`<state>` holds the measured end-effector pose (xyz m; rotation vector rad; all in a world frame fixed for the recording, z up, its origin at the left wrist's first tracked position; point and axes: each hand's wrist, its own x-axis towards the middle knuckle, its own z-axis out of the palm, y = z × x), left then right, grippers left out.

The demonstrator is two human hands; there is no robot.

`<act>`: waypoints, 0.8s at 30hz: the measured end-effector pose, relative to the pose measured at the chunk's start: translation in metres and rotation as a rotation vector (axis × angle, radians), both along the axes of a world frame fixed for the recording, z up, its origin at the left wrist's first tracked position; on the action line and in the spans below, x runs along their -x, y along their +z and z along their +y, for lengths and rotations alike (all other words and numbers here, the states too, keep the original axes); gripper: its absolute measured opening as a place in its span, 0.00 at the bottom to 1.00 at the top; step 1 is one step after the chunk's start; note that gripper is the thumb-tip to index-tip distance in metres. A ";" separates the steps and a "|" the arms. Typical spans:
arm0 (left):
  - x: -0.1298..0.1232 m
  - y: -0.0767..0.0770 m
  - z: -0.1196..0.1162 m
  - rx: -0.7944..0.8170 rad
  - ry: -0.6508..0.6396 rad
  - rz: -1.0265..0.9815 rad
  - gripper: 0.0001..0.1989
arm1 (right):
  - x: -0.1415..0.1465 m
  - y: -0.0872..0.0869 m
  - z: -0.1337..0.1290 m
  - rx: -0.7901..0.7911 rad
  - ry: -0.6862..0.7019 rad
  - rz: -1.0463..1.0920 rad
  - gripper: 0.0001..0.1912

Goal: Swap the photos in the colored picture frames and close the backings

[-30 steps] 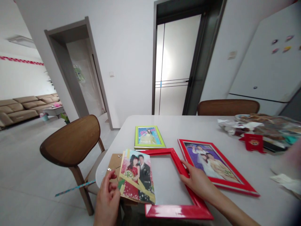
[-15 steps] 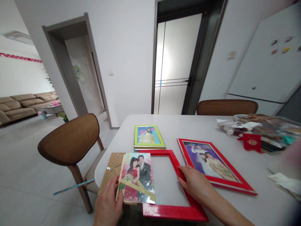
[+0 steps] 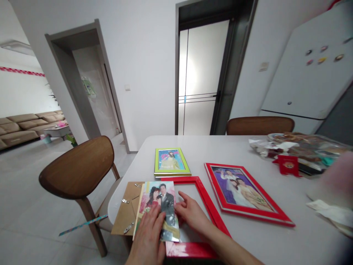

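Observation:
A wedding photo (image 3: 168, 198) of a couple, one in red and one in a dark suit, lies partly over an empty red picture frame (image 3: 190, 250) and a brown backing board (image 3: 121, 217) with metal clips. My left hand (image 3: 150, 230) rests flat on the photo's lower part, fingers stretched out and covering some of it. At the photo's right edge is my right hand (image 3: 194, 213), its index finger extended and apart from the thumb, which touches the edge. Whether it pinches the photo is hard to see. The right forearm crosses the red frame's lower right corner.
A green-framed picture (image 3: 172, 162) lies farther back, and a red-framed wedding picture (image 3: 245, 191) to the right. Food under plastic (image 3: 300, 145) and a red box (image 3: 288, 165) stand at the table's right. A wooden chair (image 3: 79, 167) is at the left.
My left hand has moved from the photo's left edge onto its face. My right hand has let go of the red frame's side and come left to the photo's right edge.

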<state>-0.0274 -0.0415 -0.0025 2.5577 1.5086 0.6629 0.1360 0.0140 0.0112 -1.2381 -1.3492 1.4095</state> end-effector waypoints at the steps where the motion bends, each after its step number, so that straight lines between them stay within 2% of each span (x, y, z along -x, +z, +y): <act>1: 0.000 -0.002 0.002 -0.008 0.001 -0.008 0.32 | 0.008 0.003 0.001 0.055 0.011 0.126 0.28; 5: 0.003 0.002 0.010 -0.058 -0.005 -0.166 0.32 | 0.020 0.032 -0.003 0.091 0.071 0.423 0.21; 7: 0.003 0.012 0.012 -0.063 0.008 -0.359 0.28 | 0.018 0.047 -0.007 0.076 0.053 0.489 0.20; 9: -0.003 0.026 0.012 -0.034 0.094 -0.623 0.23 | 0.015 0.053 -0.010 0.083 -0.009 0.512 0.20; 11: -0.017 0.040 0.011 0.062 0.219 -0.950 0.18 | 0.010 0.049 -0.010 0.150 -0.087 0.501 0.20; 13: -0.034 0.049 0.008 0.229 0.297 -1.272 0.19 | 0.004 0.039 -0.010 0.221 -0.122 0.526 0.17; 16: -0.055 0.049 0.007 0.467 0.236 -1.572 0.22 | -0.013 0.026 -0.006 0.180 -0.196 0.630 0.14; 18: -0.057 0.042 0.010 0.513 0.182 -1.636 0.24 | -0.032 0.024 -0.001 0.125 -0.257 0.604 0.16; 20: -0.052 0.033 0.014 0.486 0.198 -1.610 0.27 | -0.053 0.024 0.004 0.133 -0.243 0.485 0.18; 22: -0.043 0.025 0.016 0.439 0.232 -1.482 0.28 | -0.070 0.024 0.010 0.160 -0.199 0.344 0.20; 24: -0.037 0.018 0.015 0.412 0.231 -1.242 0.25 | -0.079 0.022 0.016 0.158 -0.168 0.222 0.20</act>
